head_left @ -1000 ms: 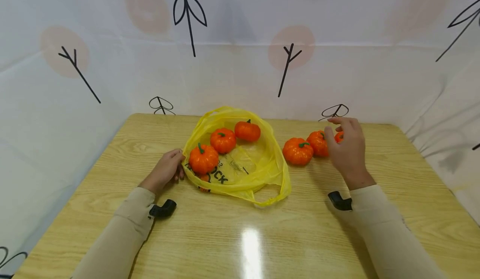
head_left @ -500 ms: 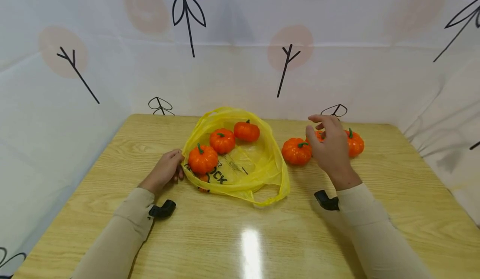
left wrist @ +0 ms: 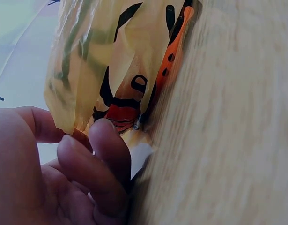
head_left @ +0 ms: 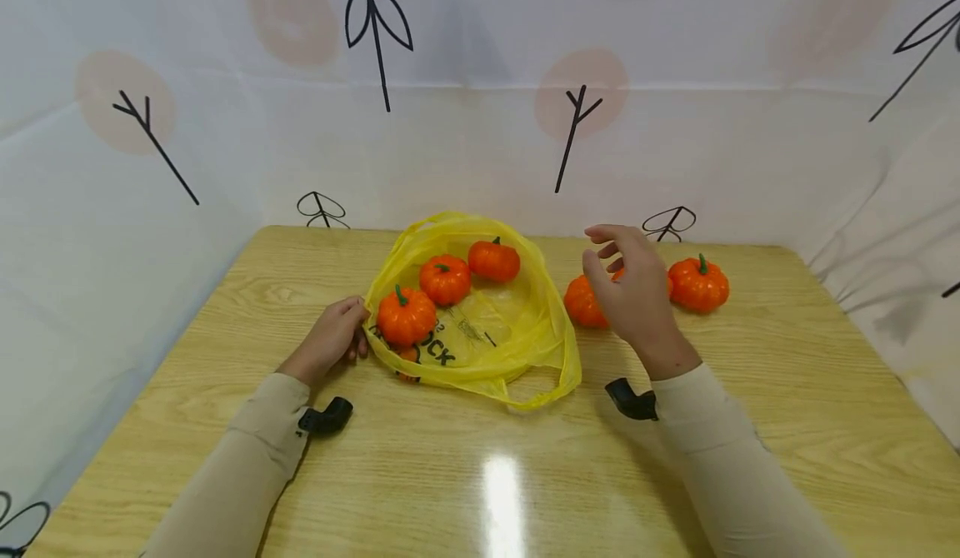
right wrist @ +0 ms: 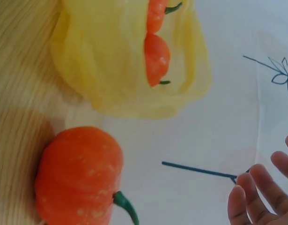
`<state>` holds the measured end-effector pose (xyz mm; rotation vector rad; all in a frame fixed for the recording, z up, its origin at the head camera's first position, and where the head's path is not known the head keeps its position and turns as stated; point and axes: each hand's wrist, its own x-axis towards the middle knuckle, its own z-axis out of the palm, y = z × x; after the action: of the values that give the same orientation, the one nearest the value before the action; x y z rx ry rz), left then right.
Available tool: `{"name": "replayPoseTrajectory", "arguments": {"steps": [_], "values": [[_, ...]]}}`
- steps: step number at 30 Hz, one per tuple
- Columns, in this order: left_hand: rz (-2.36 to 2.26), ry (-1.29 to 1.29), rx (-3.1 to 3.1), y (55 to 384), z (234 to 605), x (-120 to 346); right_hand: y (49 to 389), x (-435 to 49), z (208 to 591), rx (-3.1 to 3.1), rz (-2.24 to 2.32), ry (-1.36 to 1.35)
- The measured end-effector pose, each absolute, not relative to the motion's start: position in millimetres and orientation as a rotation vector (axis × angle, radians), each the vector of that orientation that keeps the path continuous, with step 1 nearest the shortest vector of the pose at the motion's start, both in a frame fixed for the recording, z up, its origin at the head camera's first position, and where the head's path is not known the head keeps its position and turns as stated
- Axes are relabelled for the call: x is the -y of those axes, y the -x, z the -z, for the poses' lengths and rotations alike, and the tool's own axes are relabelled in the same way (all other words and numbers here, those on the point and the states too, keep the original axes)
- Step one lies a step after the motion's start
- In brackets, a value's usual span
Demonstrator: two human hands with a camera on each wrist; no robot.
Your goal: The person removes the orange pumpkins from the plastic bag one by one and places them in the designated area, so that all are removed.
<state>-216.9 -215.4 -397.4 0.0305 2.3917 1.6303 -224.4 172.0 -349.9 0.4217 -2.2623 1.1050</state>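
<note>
A yellow plastic bag [head_left: 517,333] lies open mid-table with three orange toy pumpkins inside: front [head_left: 406,316], middle [head_left: 445,279], back [head_left: 494,261]. My left hand [head_left: 357,329] pinches the bag's left edge; in the left wrist view its curled fingers [left wrist: 101,159] grip the yellow plastic of the bag [left wrist: 111,56]. My right hand [head_left: 603,258] hovers with spread fingers over a loose pumpkin [head_left: 580,301] right of the bag and holds nothing. A second loose pumpkin is mostly hidden behind that hand. A third [head_left: 698,284] stands farther right. The right wrist view shows the near pumpkin [right wrist: 78,173], the bag [right wrist: 129,61] and fingertips [right wrist: 261,197].
The wooden table [head_left: 480,475] is walled at the back and on both sides by white cloth with drawn black plants [head_left: 570,133]. A black wrist camera sits on each sleeve, left [head_left: 326,416] and right [head_left: 630,400].
My right hand has moved left, from over the rightmost loose pumpkin to over the one nearest the bag, uncovering the rightmost. The left hand and the bag have stayed put.
</note>
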Motion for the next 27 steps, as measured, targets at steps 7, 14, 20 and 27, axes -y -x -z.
{"name": "replayPoseTrajectory", "arguments": {"steps": [7,14,20,27], "values": [[-1.632,-0.006,-2.402,227.7,419.7,225.3,224.4,-156.0,345.2,2.294,-1.204,-0.469],[-1.640,0.011,-2.422,231.0,429.7,229.9,223.4,-142.3,344.3,2.416,-1.304,-0.497],[-1.652,0.012,-2.411,233.6,432.3,228.4,220.7,-130.2,345.5,2.576,-1.386,-0.523],[-1.669,0.001,-2.413,237.0,432.5,225.2,239.3,-114.3,334.3,2.736,-1.278,-0.643]]}}
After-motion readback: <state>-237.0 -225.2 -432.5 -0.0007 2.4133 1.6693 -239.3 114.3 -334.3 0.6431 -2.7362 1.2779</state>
